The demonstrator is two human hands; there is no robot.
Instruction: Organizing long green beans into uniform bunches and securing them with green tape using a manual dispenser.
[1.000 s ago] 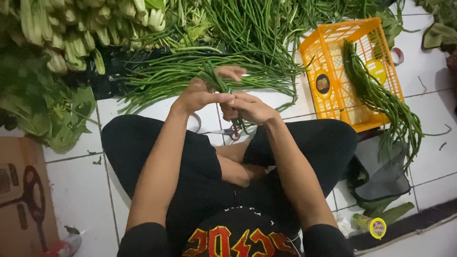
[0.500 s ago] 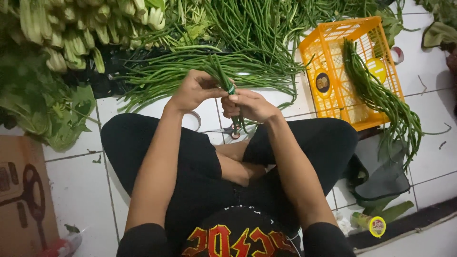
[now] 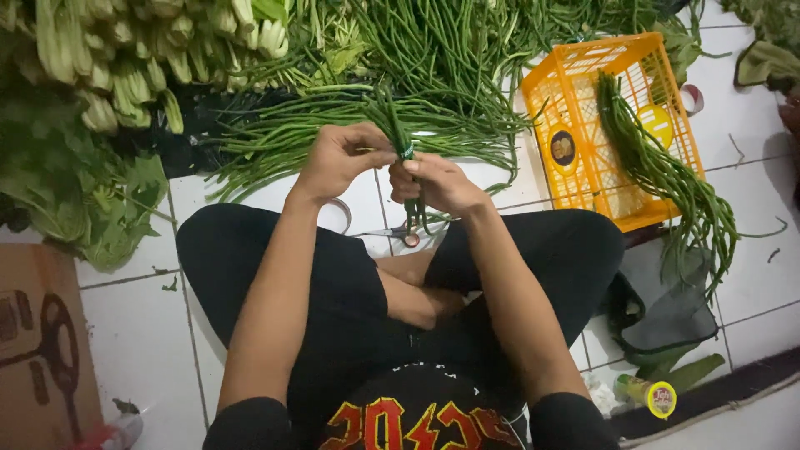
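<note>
bean bundle (image 3: 398, 125) now upright, hands still gripping

Single head-worn view, looking steeply down over the wearer's chest and crossed legs at the white tiled floor (image 3: 142, 333). Both hands, left hand (image 3: 340, 158) and right hand (image 3: 437, 183), sit near frame centre at close range. The far edge reaches the heaped green long beans (image 3: 433, 50); the orange slatted plastic crate (image 3: 583, 92) lies to the right.
</note>
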